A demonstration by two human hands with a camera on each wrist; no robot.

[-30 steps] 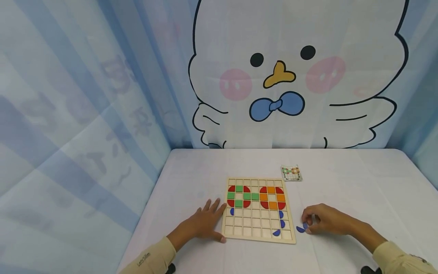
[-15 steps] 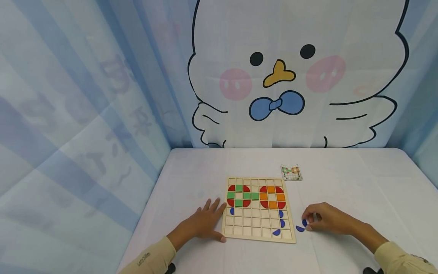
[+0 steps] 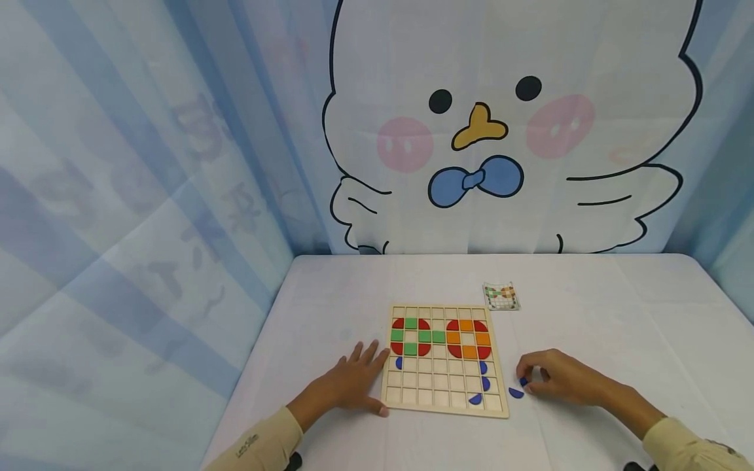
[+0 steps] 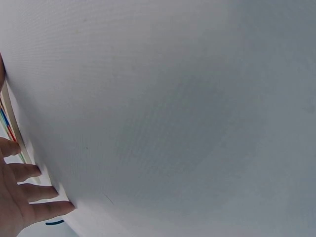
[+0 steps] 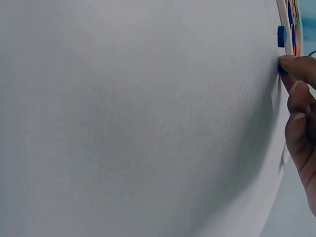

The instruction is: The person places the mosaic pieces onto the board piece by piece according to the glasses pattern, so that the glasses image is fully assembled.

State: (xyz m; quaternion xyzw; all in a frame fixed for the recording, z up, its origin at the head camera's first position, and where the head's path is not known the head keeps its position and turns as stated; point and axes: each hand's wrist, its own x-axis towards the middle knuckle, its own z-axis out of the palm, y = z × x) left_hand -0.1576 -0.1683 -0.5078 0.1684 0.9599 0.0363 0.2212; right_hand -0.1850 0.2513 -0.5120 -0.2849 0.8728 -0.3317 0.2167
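Note:
A wooden grid board [image 3: 440, 381] lies flat on the table, with red, green and orange pieces forming two rings in its upper rows. Several blue half-round pieces sit lower on it, one of them at the left [image 3: 398, 362]. My left hand [image 3: 353, 381] rests at the board's left edge, fingers spread and holding nothing. To the right of the board, my right hand [image 3: 556, 376] pinches a blue half-round piece [image 3: 523, 381] between thumb and index finger; in the right wrist view the fingers mostly cover it. Another loose blue half-round piece [image 3: 516, 393] lies between that hand and the board.
A small pattern card [image 3: 501, 297] lies on the white-covered table [image 3: 618, 307] just beyond the board's far right corner. Behind the table hangs a curtain [image 3: 471, 229] printed with a cartoon bird, and another curtain [image 3: 147, 261] hangs at the left.
My right hand has taken one of the two loose blue half-round pieces into its pinch, turned it, and shifted slightly left. My left hand and the board have stayed put.

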